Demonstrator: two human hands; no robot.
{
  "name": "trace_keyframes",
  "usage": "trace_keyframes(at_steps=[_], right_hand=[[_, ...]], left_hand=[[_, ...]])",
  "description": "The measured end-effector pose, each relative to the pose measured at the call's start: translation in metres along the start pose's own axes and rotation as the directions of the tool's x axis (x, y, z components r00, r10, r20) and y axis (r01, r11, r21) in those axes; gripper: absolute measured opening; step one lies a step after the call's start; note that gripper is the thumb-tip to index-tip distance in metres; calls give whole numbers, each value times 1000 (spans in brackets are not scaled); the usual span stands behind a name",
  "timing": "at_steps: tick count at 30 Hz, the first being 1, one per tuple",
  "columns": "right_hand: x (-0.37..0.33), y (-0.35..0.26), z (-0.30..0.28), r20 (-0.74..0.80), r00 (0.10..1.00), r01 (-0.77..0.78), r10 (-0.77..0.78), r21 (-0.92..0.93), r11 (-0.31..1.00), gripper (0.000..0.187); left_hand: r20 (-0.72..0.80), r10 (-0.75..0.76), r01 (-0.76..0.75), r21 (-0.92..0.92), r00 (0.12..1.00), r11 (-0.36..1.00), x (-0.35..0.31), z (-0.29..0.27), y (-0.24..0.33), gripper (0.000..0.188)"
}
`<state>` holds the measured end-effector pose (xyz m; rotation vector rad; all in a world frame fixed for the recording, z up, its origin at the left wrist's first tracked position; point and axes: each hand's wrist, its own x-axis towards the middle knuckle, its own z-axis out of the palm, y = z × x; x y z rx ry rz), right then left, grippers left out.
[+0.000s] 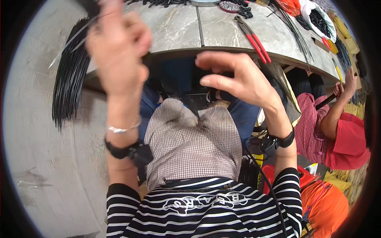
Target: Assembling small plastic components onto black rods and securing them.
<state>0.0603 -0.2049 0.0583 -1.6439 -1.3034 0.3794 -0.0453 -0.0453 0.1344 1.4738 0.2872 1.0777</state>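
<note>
My left hand [119, 51] is raised over the left end of the table and smeared by motion. Its fingers are too blurred to show whether they hold anything. A dark blurred shape [89, 6] is close to its fingertips at the top edge. Beside it, a thick bundle of thin black strands [71, 79] hangs down over the table's left end, with a few pale streaks across it. My right hand [242, 77] hovers at the table's front edge above my lap. Its thumb and fingers are apart, with nothing between them.
Red-handled pincers [254, 39] lie on the marble-patterned table [170, 27]. Small black pieces [158, 3], a round red-rimmed dish [229, 6] and a white bag [317, 20] are farther back. At right sits another person in red checks [311, 123]; an orange bundle [325, 206] is lower right.
</note>
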Motion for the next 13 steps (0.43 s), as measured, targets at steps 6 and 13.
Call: trace_keyframes(at_steps=[6,13], right_hand=[[20,2,62,-167,986,-34,27,-40,999,32],[1,64,75,-242,968,9,71,315,949,24]], left_hand=[[62,196,-202,112,979,973,-3,33,-67,36],[221,174,-220,204,960,954,-21,51,-112,45]])
